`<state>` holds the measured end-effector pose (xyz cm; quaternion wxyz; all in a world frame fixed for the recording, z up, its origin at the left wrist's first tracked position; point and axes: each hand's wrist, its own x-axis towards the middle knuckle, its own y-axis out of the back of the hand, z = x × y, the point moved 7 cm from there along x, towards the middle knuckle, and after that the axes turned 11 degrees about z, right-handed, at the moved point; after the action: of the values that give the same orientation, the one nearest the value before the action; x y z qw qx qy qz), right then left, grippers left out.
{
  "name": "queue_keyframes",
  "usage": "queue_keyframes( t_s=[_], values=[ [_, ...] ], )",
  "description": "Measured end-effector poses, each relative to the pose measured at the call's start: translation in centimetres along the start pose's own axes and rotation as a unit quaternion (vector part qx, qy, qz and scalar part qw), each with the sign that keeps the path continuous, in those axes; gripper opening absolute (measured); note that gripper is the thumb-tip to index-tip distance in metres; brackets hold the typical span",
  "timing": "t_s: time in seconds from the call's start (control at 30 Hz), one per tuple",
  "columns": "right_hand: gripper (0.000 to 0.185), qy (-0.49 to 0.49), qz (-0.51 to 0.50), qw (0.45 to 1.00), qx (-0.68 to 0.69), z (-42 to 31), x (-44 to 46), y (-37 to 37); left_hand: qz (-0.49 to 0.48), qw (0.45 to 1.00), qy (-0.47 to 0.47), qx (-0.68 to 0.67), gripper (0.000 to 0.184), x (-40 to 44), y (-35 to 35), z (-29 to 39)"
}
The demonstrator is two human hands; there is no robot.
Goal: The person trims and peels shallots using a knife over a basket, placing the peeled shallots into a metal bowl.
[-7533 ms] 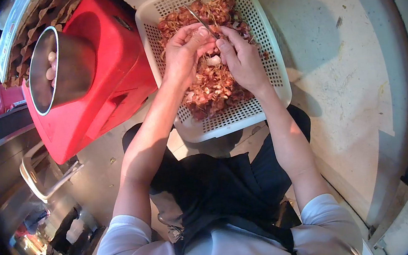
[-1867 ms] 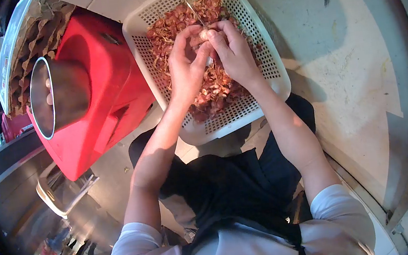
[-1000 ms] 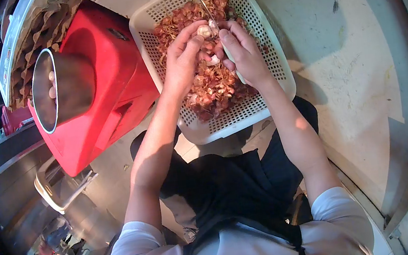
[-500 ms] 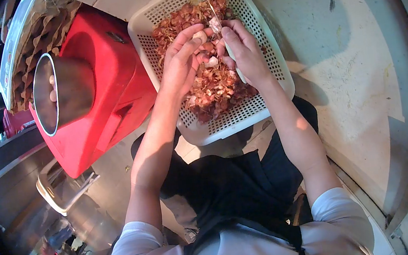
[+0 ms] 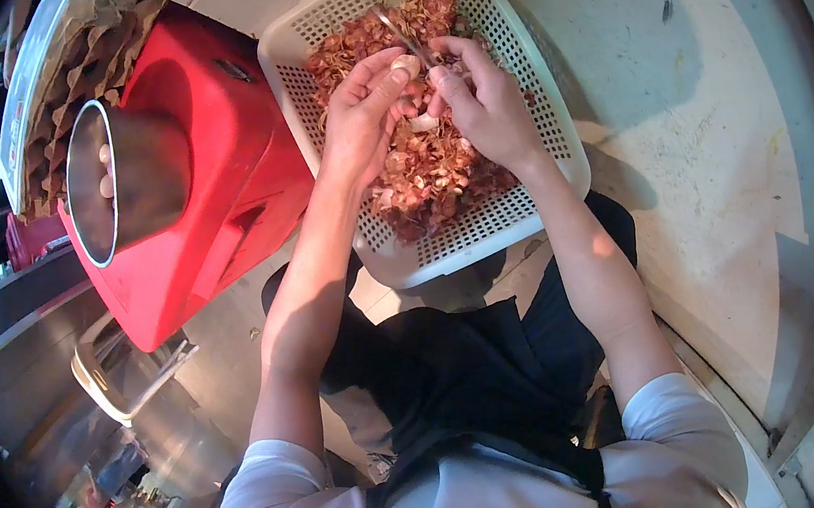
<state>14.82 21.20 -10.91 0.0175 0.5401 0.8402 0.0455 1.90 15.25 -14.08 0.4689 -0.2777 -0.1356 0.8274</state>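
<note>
Over the perforated basket, both of my hands work close together. My left hand pinches a small pale bulb, apparently a peeled shallot, between thumb and fingers. In my right hand is a small knife, its blade slanting up and to the left, beside the bulb. The right fingers hide the knife's handle. Beneath the hands lies a heap of reddish-brown shallots and dry skins. A whitish piece rests on top of it.
On the left, a metal pot holding a few pale round pieces stands on a red plastic box. Behind it are stacked brown egg trays. A pale wall or panel rises at the right. My knees flank the basket's near end.
The knife blade has swung to the left, toward the bulb. My right hand has turned, and the purplish-white scrap seen at the blade no longer shows there. My left hand keeps its pinch.
</note>
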Motion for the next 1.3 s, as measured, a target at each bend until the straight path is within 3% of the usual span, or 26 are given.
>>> queue_keyframes(
  t_s=[0.13,0.23,0.43,0.63,0.83,0.93,1.03,1.3],
  values=[
    [0.026,0.057,-0.038,0.997,-0.019,-0.2,-0.2,-0.8,-0.014,1.0,0.004,-0.002,0.031,0.2,0.5,-0.2],
    [0.032,0.013,-0.062,0.997,-0.039,-0.5,-0.5,-1.0,-0.004,1.0,0.002,-0.001,0.03,0.1,0.3,0.2],
    [0.027,0.026,-0.055,0.997,-0.047,-0.4,-0.7,-1.1,-0.01,1.0,-0.005,0.017,0.028,0.0,0.4,0.3],
    [0.019,0.098,-0.001,0.994,-0.05,-0.6,-0.4,-0.7,-0.053,0.998,-0.002,0.042,0.029,-0.3,-0.4,0.0],
    [0.019,-0.027,-0.031,0.997,0.066,0.3,-0.1,-0.4,-0.019,1.0,0.003,0.003,0.029,-0.5,-0.5,0.2],
    [0.021,-0.03,-0.047,0.997,0.048,-0.6,-0.3,-0.4,-0.023,1.0,0.003,-0.012,0.028,-0.1,0.0,0.2],
    [0.023,0.036,-0.064,0.997,0.015,-1.2,-0.5,-0.8,-0.034,0.999,0.002,-0.021,0.026,0.1,0.2,0.1],
    [0.019,0.075,-0.038,0.996,0.001,0.0,-0.8,-1.4,-0.031,0.999,0.004,-0.024,0.024,-0.2,0.1,0.1]
  ],
)
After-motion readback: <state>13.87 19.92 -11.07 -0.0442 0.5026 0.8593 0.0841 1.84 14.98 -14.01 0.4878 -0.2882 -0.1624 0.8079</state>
